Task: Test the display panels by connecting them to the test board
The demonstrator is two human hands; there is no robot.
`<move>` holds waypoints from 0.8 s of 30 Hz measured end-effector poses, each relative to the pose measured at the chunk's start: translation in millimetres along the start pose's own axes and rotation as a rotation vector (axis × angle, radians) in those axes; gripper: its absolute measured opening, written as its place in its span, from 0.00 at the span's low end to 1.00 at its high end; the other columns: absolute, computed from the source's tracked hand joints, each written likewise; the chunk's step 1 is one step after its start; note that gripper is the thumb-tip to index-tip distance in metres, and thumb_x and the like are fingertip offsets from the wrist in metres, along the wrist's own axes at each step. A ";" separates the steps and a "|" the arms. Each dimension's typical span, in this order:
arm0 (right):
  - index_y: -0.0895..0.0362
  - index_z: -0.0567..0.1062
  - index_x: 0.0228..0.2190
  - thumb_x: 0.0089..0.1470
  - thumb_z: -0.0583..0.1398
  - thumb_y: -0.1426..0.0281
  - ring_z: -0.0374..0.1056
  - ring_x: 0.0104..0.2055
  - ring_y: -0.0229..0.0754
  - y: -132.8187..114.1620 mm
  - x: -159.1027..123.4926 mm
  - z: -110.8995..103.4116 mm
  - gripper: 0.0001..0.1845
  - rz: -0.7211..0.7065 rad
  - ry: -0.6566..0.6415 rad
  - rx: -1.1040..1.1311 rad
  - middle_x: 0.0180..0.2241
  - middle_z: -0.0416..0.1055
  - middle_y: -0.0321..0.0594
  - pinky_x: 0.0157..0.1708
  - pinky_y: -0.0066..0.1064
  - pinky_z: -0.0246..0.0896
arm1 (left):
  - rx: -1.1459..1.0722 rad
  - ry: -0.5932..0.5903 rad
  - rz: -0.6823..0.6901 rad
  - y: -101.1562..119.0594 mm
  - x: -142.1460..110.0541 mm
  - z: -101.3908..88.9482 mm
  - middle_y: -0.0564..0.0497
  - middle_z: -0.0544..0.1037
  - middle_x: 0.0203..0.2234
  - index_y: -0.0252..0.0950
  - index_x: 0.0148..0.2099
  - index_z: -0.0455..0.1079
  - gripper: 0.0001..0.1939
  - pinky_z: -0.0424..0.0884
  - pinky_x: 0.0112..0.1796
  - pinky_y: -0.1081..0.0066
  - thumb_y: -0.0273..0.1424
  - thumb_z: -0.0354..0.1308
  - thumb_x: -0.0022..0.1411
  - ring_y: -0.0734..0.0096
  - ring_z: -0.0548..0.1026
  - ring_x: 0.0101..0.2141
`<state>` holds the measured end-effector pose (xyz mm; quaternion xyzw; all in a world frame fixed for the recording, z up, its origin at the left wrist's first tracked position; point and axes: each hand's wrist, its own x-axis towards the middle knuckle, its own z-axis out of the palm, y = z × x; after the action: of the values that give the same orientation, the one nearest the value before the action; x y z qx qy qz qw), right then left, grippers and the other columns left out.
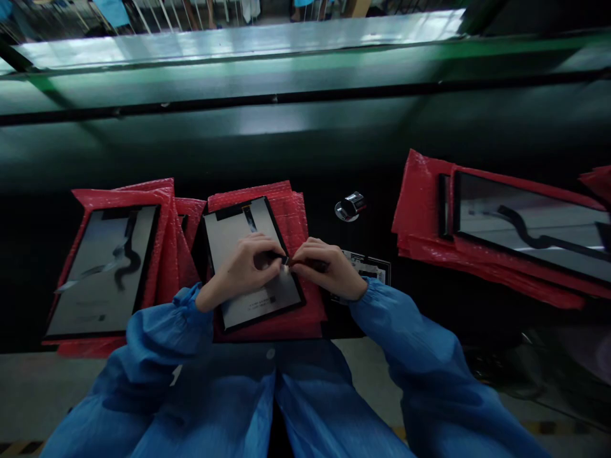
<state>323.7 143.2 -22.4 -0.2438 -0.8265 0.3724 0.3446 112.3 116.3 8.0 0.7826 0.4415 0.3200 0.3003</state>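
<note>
Pinching a small dark piece low over the middle panel, with the left hand's fingers drawn nearly together around it. Bringing the right hand's fingers in beside it, bunched with very little gap; cannot tell whether gripping the same piece or only steadying it. Lying face-up or face-down, cannot tell, but set at a slant on red bags near the front of the tabletop.

Best to pinch lightly, by the edges, and rest the wrists rather than press on the panel, so as not to mark or flex it. Move both hands together, in small motions, to avoid tugging or creasing the short cable at the far edge. Take care over the loose bags beneath, likely to slide under any sideways push. Tilt the fingertips slightly apart for a clear view of the piece.

Mind the right forearm near the board, partly hidden by the right hand, and the left sleeve beside the left panel; lift rather than drag past either.
</note>
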 end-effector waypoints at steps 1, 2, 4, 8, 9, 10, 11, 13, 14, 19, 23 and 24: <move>0.56 0.76 0.33 0.62 0.60 0.65 0.68 0.35 0.39 0.3 0.0 0.9 0.09 0.007 0.009 -0.003 0.31 0.76 0.38 0.41 0.34 0.64 | -0.008 -0.022 -0.006 -0.5 -0.4 -1.3 0.51 0.78 0.27 0.36 0.33 0.73 0.06 0.67 0.41 0.63 0.25 0.55 0.58 0.67 0.73 0.32; 0.56 0.76 0.33 0.62 0.60 0.66 0.68 0.35 0.39 0.4 0.2 2.1 0.08 0.013 0.012 -0.008 0.30 0.75 0.38 0.40 0.34 0.64 | -0.012 -0.038 -0.011 -0.8 -0.7 -2.0 0.51 0.78 0.28 0.36 0.33 0.72 0.05 0.66 0.41 0.63 0.25 0.55 0.58 0.66 0.73 0.32; 0.56 0.76 0.32 0.63 0.59 0.66 0.68 0.35 0.39 0.2 1.2 5.0 0.09 0.021 0.009 -0.013 0.30 0.75 0.38 0.40 0.34 0.64 | -0.007 -0.057 -0.021 -1.3 -0.1 -0.8 0.51 0.79 0.29 0.37 0.31 0.70 0.04 0.66 0.42 0.62 0.25 0.55 0.57 0.66 0.73 0.33; 0.56 0.75 0.31 0.63 0.58 0.66 0.67 0.34 0.39 -4.6 3.4 11.5 0.10 0.037 -0.001 -0.001 0.30 0.74 0.38 0.38 0.33 0.65 | 0.026 -0.074 -0.005 0.8 2.0 3.1 0.52 0.79 0.30 0.38 0.30 0.65 0.03 0.66 0.43 0.61 0.26 0.55 0.56 0.67 0.72 0.31; 0.56 0.75 0.31 0.63 0.58 0.66 0.67 0.34 0.40 -6.0 3.5 11.2 0.10 0.038 0.006 0.007 0.29 0.74 0.37 0.37 0.33 0.65 | 0.027 -0.057 0.005 2.6 0.8 1.1 0.52 0.78 0.29 0.38 0.30 0.66 0.04 0.66 0.45 0.60 0.26 0.55 0.57 0.67 0.72 0.31; 0.55 0.75 0.31 0.63 0.58 0.66 0.68 0.34 0.40 -6.6 3.3 9.2 0.09 0.042 0.023 0.015 0.29 0.74 0.37 0.37 0.33 0.65 | 0.018 -0.023 0.011 4.6 -2.0 -3.0 0.52 0.78 0.30 0.38 0.30 0.67 0.04 0.66 0.48 0.59 0.27 0.56 0.59 0.66 0.74 0.33; 0.55 0.76 0.32 0.63 0.58 0.67 0.68 0.35 0.40 -5.9 2.6 4.9 0.09 0.053 0.058 0.015 0.30 0.75 0.37 0.38 0.34 0.66 | 0.003 0.024 0.004 6.7 -6.5 -9.3 0.50 0.79 0.32 0.38 0.32 0.69 0.04 0.65 0.50 0.58 0.29 0.57 0.61 0.65 0.75 0.36; 0.54 0.76 0.36 0.63 0.57 0.67 0.70 0.40 0.42 2.3 0.2 -10.7 0.08 0.093 0.202 -0.058 0.35 0.76 0.39 0.43 0.37 0.66 | -0.034 0.141 -0.098 9.2 -21.4 -27.1 0.46 0.79 0.44 0.37 0.43 0.73 0.09 0.66 0.53 0.60 0.36 0.57 0.64 0.61 0.75 0.46; 0.53 0.77 0.39 0.63 0.56 0.67 0.70 0.43 0.44 10.4 -1.4 -21.2 0.09 0.125 0.303 -0.133 0.39 0.76 0.41 0.47 0.40 0.66 | -0.032 0.190 -0.203 9.0 -31.2 -37.0 0.44 0.77 0.49 0.37 0.50 0.71 0.16 0.68 0.51 0.62 0.40 0.56 0.66 0.59 0.75 0.49; 0.55 0.73 0.48 0.57 0.59 0.65 0.67 0.53 0.53 72.8 -5.7 -67.9 0.18 0.380 0.683 -0.313 0.50 0.71 0.48 0.51 0.50 0.64 | 0.217 0.158 -0.814 -8.4 -77.8 -60.9 0.50 0.78 0.27 0.37 0.44 0.70 0.21 0.70 0.30 0.66 0.48 0.46 0.67 0.63 0.77 0.23; 0.55 0.75 0.43 0.53 0.61 0.67 0.70 0.48 0.47 96.0 -1.6 -70.4 0.14 0.589 0.710 0.055 0.45 0.74 0.46 0.52 0.42 0.64 | 0.187 0.044 -0.834 -22.9 -89.7 -47.6 0.58 0.67 0.12 0.41 0.35 0.65 0.14 0.67 0.30 0.66 0.42 0.45 0.66 0.61 0.74 0.17; 0.55 0.75 0.42 0.53 0.61 0.67 0.70 0.47 0.45 95.9 0.3 -68.2 0.13 0.612 0.712 0.101 0.44 0.74 0.46 0.51 0.40 0.64 | 0.174 0.038 -0.835 -24.5 -90.8 -44.5 0.58 0.67 0.11 0.41 0.35 0.65 0.13 0.67 0.29 0.66 0.42 0.45 0.66 0.61 0.73 0.16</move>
<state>388.8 231.9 -64.3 -0.5715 -0.5280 0.3899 0.4925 29.2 55.0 -4.5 0.5531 0.7512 0.1468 0.3289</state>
